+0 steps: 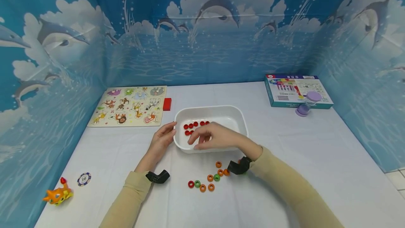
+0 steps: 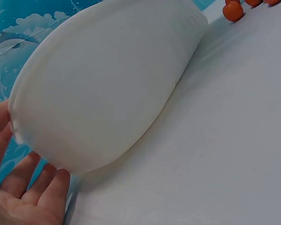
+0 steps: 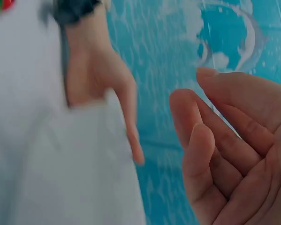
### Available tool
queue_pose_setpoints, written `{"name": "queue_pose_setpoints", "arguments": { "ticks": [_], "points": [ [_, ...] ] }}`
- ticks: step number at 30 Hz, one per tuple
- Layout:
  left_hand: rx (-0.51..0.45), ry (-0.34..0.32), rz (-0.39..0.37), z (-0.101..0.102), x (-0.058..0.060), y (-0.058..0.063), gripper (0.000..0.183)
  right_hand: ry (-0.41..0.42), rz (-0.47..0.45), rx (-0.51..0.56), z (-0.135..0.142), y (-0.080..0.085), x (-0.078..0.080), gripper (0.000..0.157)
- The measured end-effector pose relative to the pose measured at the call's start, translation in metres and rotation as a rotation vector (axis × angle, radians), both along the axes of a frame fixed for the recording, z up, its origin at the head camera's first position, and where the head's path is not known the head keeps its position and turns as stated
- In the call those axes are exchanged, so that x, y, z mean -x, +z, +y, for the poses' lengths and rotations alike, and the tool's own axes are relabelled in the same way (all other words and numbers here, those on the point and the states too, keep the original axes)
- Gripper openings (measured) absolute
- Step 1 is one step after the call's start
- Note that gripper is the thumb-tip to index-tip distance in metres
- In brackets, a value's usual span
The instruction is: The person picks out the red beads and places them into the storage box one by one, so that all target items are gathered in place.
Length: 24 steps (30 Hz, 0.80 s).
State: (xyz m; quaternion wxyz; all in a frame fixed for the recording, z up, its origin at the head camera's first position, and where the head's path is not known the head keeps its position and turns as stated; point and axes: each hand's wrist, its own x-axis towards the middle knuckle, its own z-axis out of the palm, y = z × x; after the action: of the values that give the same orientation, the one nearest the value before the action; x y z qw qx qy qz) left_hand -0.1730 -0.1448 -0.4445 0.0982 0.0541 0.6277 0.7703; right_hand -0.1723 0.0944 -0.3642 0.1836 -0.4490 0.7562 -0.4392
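Observation:
A white plastic tray [image 1: 221, 112] stands mid-table, several red beads [image 1: 195, 124] lined up in rows inside it. My left hand [image 1: 161, 141] touches the tray's left end. In the left wrist view, fingers [image 2: 56, 190] lie against the outer wall and rim. Over the tray's front part hovers my right hand [image 1: 218, 136], hiding some of the inside. Its fingers bend loosely, and the right wrist view shows nothing between thumb and fingertips [image 3: 199, 140]. In front of the tray lie loose orange beads [image 1: 211, 187], green beads [image 1: 197, 183] and a red bead [image 1: 191, 184], some under the right wrist.
An animal puzzle board [image 1: 129, 106] and a red block [image 1: 167, 104] lie back left. Back right, a purple-ended sand timer [image 1: 308, 104] leans by a flat box [image 1: 294, 90]. An orange toy figure [image 1: 58, 195] and a poker chip [image 1: 84, 179] are front left.

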Motion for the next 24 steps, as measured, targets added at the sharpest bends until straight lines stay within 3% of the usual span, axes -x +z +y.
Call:
{"name": "queue_pose_setpoints", "arguments": {
  "ticks": [4, 10, 16, 24],
  "points": [
    [-0.014, -0.009, 0.017, -0.001, 0.001, -0.003, 0.041, 0.017, -0.008, 0.062, -0.008, -0.023, -0.032, 0.025],
    [-0.039, 0.013, -0.014, -0.003, 0.008, -0.017, 0.040, -0.002, 0.119, 0.046, -0.018, -0.061, -0.063, 0.042],
    [-0.039, 0.023, 0.007, -0.003, 0.010, -0.021, 0.043, -0.047, 0.125, -0.036, -0.022, -0.086, -0.075, 0.053],
    [-0.032, 0.023, 0.008, -0.004, 0.010, -0.021, 0.043, -0.064, 0.190, -0.120, -0.024, -0.092, -0.079, 0.039]
  ]
}}
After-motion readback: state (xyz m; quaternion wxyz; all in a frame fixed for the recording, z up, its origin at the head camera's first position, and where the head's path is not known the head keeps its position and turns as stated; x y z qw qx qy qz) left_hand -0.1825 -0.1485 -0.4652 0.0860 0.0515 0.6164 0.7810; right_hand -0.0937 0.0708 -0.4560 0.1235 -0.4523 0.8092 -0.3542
